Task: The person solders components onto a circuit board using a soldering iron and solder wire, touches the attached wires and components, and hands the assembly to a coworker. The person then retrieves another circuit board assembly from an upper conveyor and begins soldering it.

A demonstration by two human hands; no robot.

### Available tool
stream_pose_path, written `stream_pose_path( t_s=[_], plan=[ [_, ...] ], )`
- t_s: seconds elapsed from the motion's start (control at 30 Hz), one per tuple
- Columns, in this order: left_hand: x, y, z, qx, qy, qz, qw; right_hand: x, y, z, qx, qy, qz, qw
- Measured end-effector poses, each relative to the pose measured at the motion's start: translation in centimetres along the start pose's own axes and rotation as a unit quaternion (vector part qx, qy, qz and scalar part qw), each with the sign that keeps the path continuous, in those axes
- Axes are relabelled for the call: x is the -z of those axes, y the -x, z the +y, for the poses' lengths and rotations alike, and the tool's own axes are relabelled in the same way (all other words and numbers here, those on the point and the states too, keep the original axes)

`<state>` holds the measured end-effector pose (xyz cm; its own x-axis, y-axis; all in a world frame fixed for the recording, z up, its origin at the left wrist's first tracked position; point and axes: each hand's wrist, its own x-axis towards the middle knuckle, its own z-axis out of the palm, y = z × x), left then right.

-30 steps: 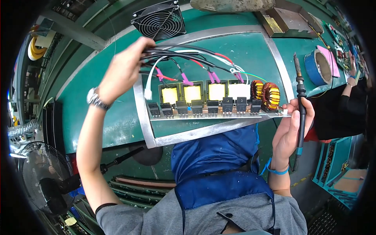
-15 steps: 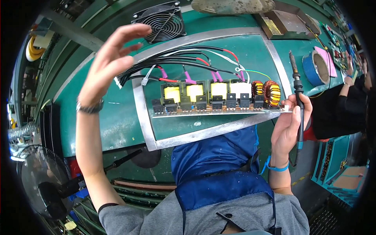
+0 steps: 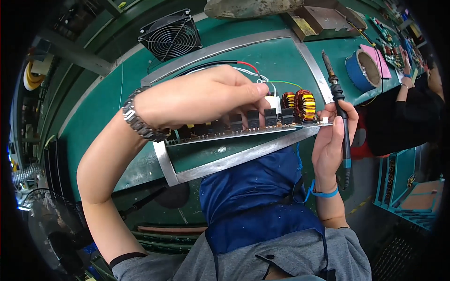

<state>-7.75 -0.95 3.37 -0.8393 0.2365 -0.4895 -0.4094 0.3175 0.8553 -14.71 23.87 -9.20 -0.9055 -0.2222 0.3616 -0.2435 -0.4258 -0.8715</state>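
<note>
A circuit board (image 3: 276, 132) stands edge-on over the bench, carrying a row of black components (image 3: 270, 118) and copper-wound toroid coils (image 3: 306, 105). My left hand (image 3: 197, 96) reaches across its left and middle parts, covering most of the transformers. The thumb and fingers are drawn together beside a white-topped transformer (image 3: 273, 101); whatever is between them is hidden. Black, red and white wires (image 3: 225, 63) arch behind that hand, near a green-yellow wire (image 3: 283, 82). My right hand (image 3: 326, 147) grips a soldering iron (image 3: 347, 140), tip upward, and also touches the board's right end.
A metal frame (image 3: 243, 158) lies on the green bench around the board. Farther back are a black fan (image 3: 171, 37) and a metal tray (image 3: 323, 21). At the right, a blue reel (image 3: 358, 70) and pink sheet (image 3: 380, 63) lie near another person's arm (image 3: 403, 93).
My left hand has come down from the upper left, moving right across the board, and its fingers have closed. My right hand keeps the soldering iron; the view has shifted slightly.
</note>
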Motion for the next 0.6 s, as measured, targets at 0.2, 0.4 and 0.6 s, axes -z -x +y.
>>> stream_pose_path(
  t_s=[0.2, 0.4, 0.6],
  plan=[
    [-0.4, 0.7, 0.8, -0.025, -0.015, -0.001, 1.0, 0.2, -0.1, 0.1, 0.015, 0.005, -0.017, 1.0],
    [-0.2, 0.7, 0.4, -0.067, -0.019, -0.029, 0.997, 0.2, 0.1, 0.1, 0.018, 0.005, -0.019, 1.0],
    [-0.3, -1.2, 0.7, -0.04, -0.061, -0.014, 0.997, 0.1, -0.1, 0.1, 0.009, 0.005, -0.011, 1.0]
  ],
)
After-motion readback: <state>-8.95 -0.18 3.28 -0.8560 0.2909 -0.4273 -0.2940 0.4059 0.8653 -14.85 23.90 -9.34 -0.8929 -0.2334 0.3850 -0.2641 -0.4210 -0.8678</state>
